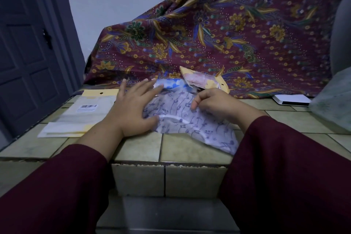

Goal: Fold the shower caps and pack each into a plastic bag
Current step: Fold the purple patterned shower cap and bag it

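Packed bags (pixel 203 80) crowd behind shower cap (pixel 190 119); left hand (pixel 131 108) flat, right hand (pixel 214 100) fingers pinching it.

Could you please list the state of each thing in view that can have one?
Left hand: open, pressing flat on the cap.
Right hand: pinching the cap's edge.
Shower cap: partly folded, unbagged.
Empty plastic bags: lying flat, unfilled.
Packed bag: filled, leaning on the batik cloth.
Door: shut.
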